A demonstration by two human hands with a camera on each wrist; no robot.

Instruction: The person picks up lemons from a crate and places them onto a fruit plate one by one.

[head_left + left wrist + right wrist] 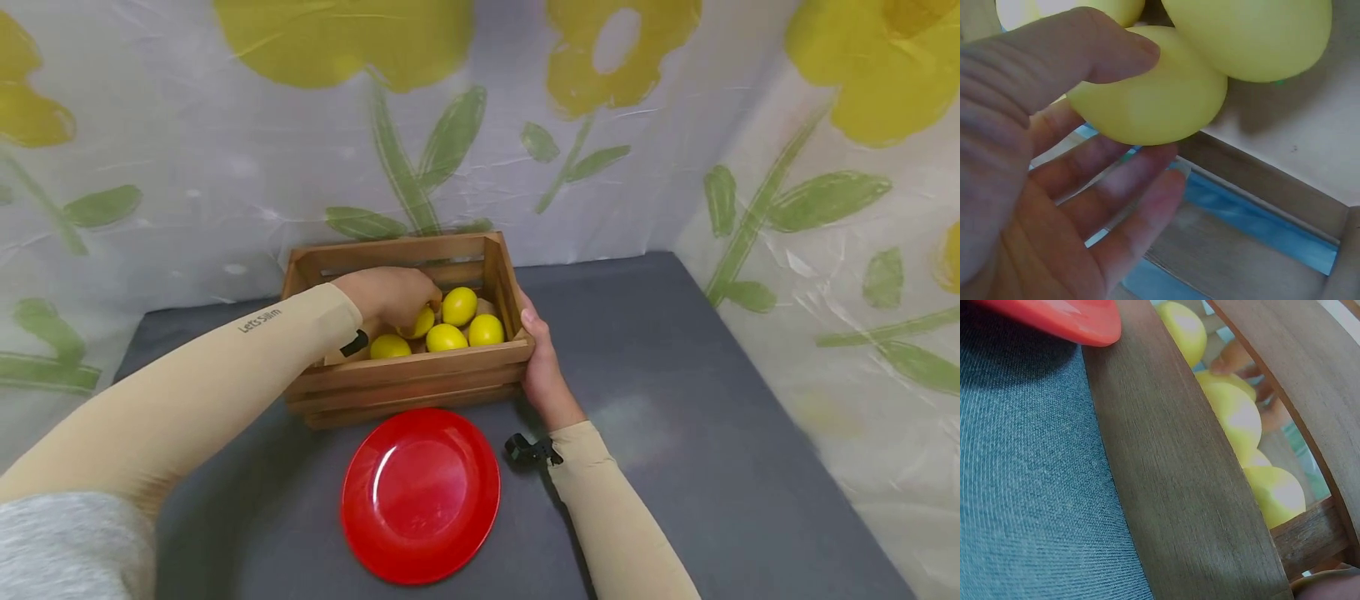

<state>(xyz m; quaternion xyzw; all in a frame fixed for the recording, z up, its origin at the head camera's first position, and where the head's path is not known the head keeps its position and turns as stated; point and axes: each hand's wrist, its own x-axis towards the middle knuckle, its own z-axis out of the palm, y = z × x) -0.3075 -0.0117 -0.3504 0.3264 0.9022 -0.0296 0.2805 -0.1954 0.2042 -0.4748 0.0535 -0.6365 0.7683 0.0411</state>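
Note:
A slatted wooden crate holds several smooth yellow lemons. My left hand reaches down into it from the left. In the left wrist view its thumb lies over one lemon, with the fingers curving around the far side, so the hand grips that fruit among its neighbours. My right hand holds the crate's right end, thumb at the top edge; its other fingers are largely hidden behind the wood. Through the slats in the right wrist view, more lemons and the left fingertips show.
A round red plate lies on the grey table just in front of the crate. Behind the table hangs a pale curtain printed with yellow flowers. Black wrist cameras sit on both forearms.

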